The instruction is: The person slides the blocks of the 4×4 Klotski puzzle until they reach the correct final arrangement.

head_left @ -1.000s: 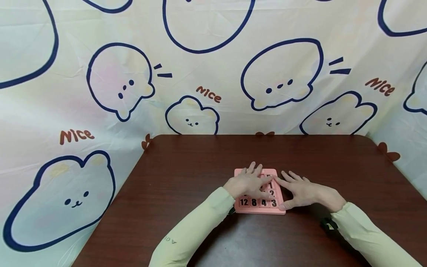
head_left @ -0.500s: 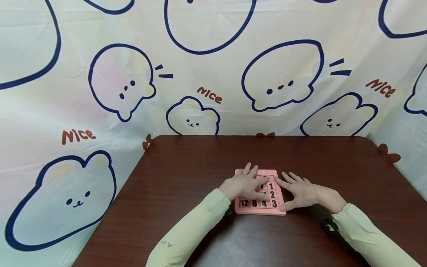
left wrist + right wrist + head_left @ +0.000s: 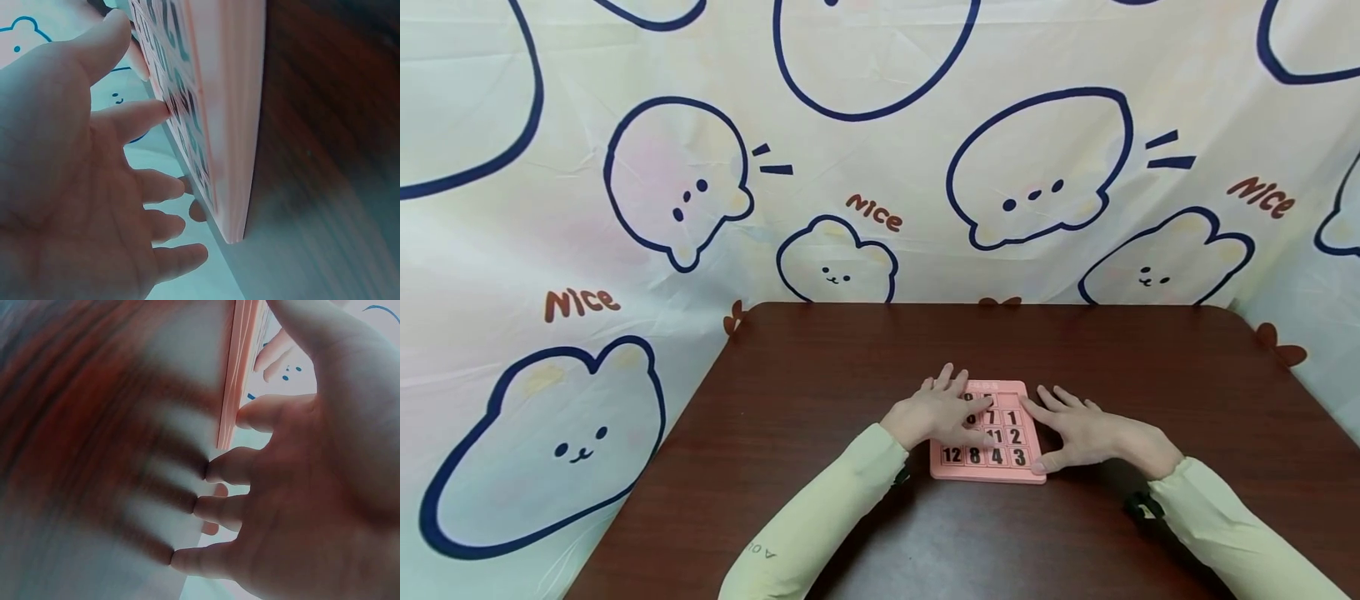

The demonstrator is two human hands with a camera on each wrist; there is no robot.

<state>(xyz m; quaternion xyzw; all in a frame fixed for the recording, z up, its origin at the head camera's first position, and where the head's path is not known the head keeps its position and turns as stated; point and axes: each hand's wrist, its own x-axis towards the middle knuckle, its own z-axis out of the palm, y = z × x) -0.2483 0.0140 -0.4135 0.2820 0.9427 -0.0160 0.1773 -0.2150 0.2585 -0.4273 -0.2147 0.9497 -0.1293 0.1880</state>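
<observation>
A pink number sliding puzzle (image 3: 988,477) lies flat on the dark brown table. Black numbers mark its square tiles; 12, 8, 4 and 3 show along the near row. The far right slot (image 3: 1012,401) holds no tile. Spread over the puzzle's left part is my left hand (image 3: 931,417), hiding several tiles; in the left wrist view its index fingertip (image 3: 161,109) meets the tile face. My right hand (image 3: 1086,433) steadies the right side, thumb and index finger at the edge. In the right wrist view, the other fingertips (image 3: 178,556) rest on the table.
The wooden table (image 3: 820,358) stretches around the puzzle on all sides. A pale cloth (image 3: 917,150) printed with cartoon bears hangs behind and beside it. Light green sleeves (image 3: 820,508) cover both forearms, with a dark wrist device (image 3: 1142,506) under the right one.
My left hand has slid leftward across the puzzle, uncovering more tiles in the middle columns, including 7 and 11. My right hand stays at the right edge.
</observation>
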